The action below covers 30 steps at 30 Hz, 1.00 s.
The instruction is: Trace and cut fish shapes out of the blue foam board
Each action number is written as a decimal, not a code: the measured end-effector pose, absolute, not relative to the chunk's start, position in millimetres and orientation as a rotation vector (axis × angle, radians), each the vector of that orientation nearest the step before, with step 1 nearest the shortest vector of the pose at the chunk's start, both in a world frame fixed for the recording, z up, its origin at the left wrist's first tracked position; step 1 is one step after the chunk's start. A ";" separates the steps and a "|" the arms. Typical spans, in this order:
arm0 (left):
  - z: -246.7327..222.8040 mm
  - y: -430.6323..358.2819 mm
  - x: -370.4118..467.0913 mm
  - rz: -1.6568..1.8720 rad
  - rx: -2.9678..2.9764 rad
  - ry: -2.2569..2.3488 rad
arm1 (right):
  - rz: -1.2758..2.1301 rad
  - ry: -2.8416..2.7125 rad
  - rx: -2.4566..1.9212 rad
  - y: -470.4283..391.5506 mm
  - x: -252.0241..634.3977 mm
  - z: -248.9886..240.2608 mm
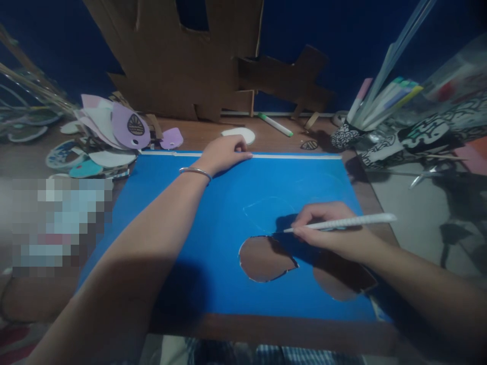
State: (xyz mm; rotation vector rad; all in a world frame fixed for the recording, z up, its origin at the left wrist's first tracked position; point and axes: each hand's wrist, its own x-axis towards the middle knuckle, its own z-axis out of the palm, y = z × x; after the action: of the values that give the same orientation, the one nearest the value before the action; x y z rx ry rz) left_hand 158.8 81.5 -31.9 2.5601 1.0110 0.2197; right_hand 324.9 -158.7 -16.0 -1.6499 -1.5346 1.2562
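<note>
My left hand [224,153] rests on the far edge of a blue board [213,218], thumb and fingers apart and slightly curled. Just beyond it lies a white oval piece [245,135]. In my right hand [327,228] is a slim white craft knife [346,222] with a ribbed handle, gripped like a pen. Its tip touches the board at the lower side of a faint, pale drop-shaped outline [262,201]. Below the tip is a drop-shaped hole [264,258] showing brown. A second hole [335,284] sits partly under my right forearm's shadow.
Purple and white fish-shaped cutouts [127,124] are piled at the left. A green-capped marker [276,124] lies behind the board. A patterned holder [344,136] with pens and scissors [428,172] are at the right. Brown cardboard [178,61] leans at the back.
</note>
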 end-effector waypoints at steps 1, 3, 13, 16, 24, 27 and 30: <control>-31.8 81.4 158.9 0.224 2.566 1.006 | 1.258 -1.537 -1.651 -158.6 324.8 -15.9; -31.5 81.2 159.0 0.232 2.571 1.002 | 1.261 -1.539 -1.651 -158.5 324.8 -16.3; -31.2 81.3 158.1 0.237 2.564 1.003 | 1.342 -1.298 -1.573 -157.5 325.4 -21.2; -31.1 81.3 158.0 0.235 2.564 1.003 | 1.319 -1.343 -1.576 -158.7 325.4 -22.3; -29.9 80.5 158.8 0.212 2.553 1.019 | 1.276 -1.470 -1.611 -160.6 325.0 -22.4; -30.6 81.2 158.3 0.224 2.564 1.013 | 1.272 -1.472 -1.622 -160.3 323.7 -21.9; -32.0 82.3 158.1 0.232 2.563 1.008 | 1.264 -1.505 -1.632 -160.1 322.7 -20.3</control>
State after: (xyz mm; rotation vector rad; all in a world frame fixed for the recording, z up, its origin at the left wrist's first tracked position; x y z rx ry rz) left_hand 158.1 82.3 -32.0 2.5627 1.0085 0.2318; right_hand 322.7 -160.1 -20.3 -1.6319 -1.5047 1.2642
